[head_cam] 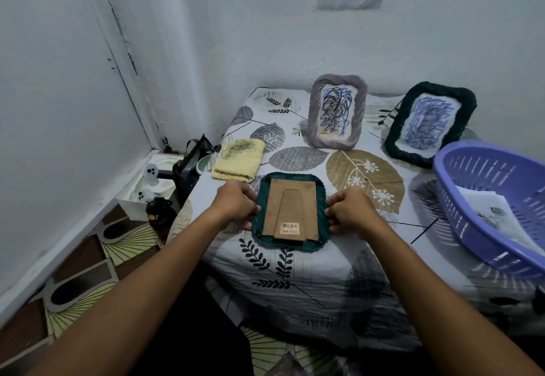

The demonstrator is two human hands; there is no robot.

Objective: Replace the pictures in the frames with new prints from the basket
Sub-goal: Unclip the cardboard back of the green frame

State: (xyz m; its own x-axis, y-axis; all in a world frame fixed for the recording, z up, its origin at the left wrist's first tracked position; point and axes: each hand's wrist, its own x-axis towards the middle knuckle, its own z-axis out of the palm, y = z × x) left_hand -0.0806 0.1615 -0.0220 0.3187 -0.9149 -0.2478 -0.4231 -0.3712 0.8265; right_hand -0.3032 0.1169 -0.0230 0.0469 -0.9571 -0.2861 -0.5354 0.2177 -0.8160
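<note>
Left hand (236,205): fingers curled on the left edge of the green frame (290,211), gripping it.
Right hand (351,210): fingers curled on the frame's right edge, gripping it.
Green frame: face down near the bed's front edge, brown backing and folded stand up.
Sticker (290,226): barcode on the stand; print too small to read.
Grey frame (336,111): upright at the back, blue scribble picture.
Dark frame (429,126): leaning beside it, blue scribble picture.
Basket (486,204): purple, on the right, prints (495,216) inside.
Cloth (239,160): yellow, folded, left of the frame.
Bedsheet (309,272): white, leaf pattern.
Room: pale walls (88,80), patterned floor (97,272).
</note>
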